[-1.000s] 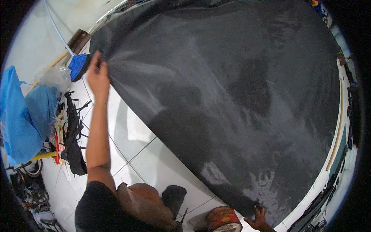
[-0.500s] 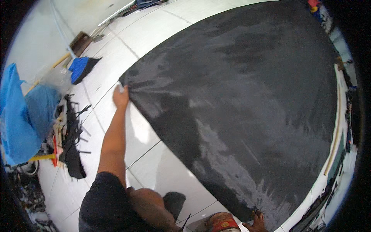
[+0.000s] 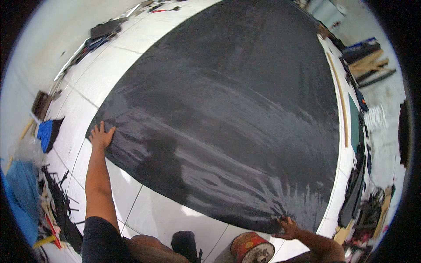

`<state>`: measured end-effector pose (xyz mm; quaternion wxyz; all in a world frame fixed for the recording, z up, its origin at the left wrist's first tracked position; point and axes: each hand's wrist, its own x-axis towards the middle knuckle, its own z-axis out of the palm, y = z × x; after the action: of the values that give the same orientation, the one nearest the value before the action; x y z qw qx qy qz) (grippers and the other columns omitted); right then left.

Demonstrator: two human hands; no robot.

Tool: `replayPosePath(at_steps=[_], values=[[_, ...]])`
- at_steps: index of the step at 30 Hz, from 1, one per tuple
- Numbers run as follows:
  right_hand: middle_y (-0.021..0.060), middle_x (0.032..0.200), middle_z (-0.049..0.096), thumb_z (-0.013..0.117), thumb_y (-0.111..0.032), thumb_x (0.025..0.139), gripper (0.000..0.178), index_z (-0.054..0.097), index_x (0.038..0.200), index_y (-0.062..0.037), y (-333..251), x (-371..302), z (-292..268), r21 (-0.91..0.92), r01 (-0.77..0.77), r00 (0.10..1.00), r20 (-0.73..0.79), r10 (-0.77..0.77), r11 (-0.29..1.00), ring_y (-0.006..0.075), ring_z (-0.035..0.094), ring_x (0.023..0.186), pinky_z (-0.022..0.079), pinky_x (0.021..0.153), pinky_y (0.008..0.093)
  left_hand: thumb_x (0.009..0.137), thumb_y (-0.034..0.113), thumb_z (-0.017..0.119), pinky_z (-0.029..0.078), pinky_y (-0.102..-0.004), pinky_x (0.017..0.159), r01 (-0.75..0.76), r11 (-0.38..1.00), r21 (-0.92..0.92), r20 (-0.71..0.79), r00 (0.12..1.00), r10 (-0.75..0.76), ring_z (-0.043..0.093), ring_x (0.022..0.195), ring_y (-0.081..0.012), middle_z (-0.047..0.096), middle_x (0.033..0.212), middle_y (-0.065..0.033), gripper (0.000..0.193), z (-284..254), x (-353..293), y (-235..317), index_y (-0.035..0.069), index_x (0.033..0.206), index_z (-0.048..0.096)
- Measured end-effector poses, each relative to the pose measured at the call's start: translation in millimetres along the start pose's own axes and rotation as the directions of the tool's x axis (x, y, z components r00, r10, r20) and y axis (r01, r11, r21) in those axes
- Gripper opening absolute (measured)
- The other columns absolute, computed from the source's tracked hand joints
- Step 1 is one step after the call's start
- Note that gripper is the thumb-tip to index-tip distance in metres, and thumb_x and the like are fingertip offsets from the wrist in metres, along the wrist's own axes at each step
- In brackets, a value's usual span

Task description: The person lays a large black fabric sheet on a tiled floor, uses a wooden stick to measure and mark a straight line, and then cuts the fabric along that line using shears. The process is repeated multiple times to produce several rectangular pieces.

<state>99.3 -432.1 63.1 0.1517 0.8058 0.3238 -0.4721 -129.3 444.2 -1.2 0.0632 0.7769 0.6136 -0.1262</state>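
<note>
While the big black fabric (image 3: pixel 228 118) is lying spread across the white counter (image 3: pixel 109 65), the left hand (image 3: pixel 101 136) is pressing flat, fingers splayed, on its near-left corner, and the right hand (image 3: pixel 287 227) is pinching the puckered near-right corner; the glossy, faintly creased sheet is stretching away from both.

Large white surface (image 3: pixel 105 74) made of panels with thin dark seams, glossy, catching soft overhead light. Left edge cluttered: blue fabric pile (image 3: pixel 19 193), small blue cloth (image 3: pixel 46 133), black scraps (image 3: pixel 59 201), a brown box (image 3: pixel 40 104). Far edge holds dark tools and scraps (image 3: pixel 103 30). Right side: long wooden stick (image 3: pixel 340 103) along the rim, grey floor (image 3: pixel 386 118) beyond, wooden planks (image 3: pixel 366 63) stacked there. Round red-rimmed drum (image 3: pixel 252 247) at bottom.
</note>
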Motion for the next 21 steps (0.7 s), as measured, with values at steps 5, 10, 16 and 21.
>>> replayPosePath(at_steps=[5, 10, 16, 21], values=[[0.0286, 0.149, 0.019, 0.055, -0.079, 0.074, 0.108, 0.021, 0.153, -0.0136, 0, 4, -13, 0.162, 0.104, 0.994, 0.003, -0.106, 0.981, 0.0469, 0.027, 0.137, 0.028, 0.112, 0.0519, 0.089, 0.037, 0.062, 0.023, -0.0492, 0.114, -0.52, 0.854, -0.001, -0.416, 0.777, 0.472, 0.026, 0.141, -0.0426, 0.03, 0.151, -0.023, 0.059, 5, -70, 46, 0.012, 0.14, 0.047], [0.0301, 0.148, 0.021, 0.061, -0.071, 0.077, 0.102, 0.019, 0.154, -0.0182, 3, -6, -9, 0.127, 0.098, 0.995, 0.011, -0.1, 0.987, 0.0463, 0.029, 0.136, 0.029, 0.112, 0.0496, 0.084, 0.035, 0.07, 0.024, -0.0529, 0.113, -0.958, 0.229, -0.172, -0.043, 0.24, 0.97, 0.027, 0.14, -0.0413, 0.031, 0.152, -0.0204, 0.059, 46, -297, 134, 0.017, 0.137, 0.052], [0.0253, 0.144, 0.03, 0.075, -0.047, 0.075, 0.093, 0.029, 0.15, -0.0156, 14, 15, -5, 0.003, 0.244, 0.945, -0.224, -0.237, 0.97, 0.0446, 0.042, 0.128, 0.041, 0.103, 0.0492, 0.078, 0.033, 0.076, 0.025, -0.0544, 0.113, -0.997, 0.066, -0.038, 0.203, 0.057, 0.977, 0.03, 0.139, -0.0401, 0.032, 0.151, -0.0191, 0.064, 74, -355, 125, 0.019, 0.136, 0.053], [0.022, 0.146, 0.028, 0.074, -0.04, 0.08, 0.087, 0.028, 0.15, -0.0159, 2, 1, -16, 0.054, 0.161, 0.974, -0.17, -0.15, 0.986, 0.0415, 0.038, 0.132, 0.039, 0.106, 0.0482, 0.08, 0.027, 0.075, 0.029, -0.0521, 0.112, -0.998, 0.055, 0.011, 0.217, 0.056, 0.974, 0.033, 0.137, -0.0412, 0.036, 0.148, -0.0206, 0.058, 70, -359, 137, 0.018, 0.133, 0.055]])
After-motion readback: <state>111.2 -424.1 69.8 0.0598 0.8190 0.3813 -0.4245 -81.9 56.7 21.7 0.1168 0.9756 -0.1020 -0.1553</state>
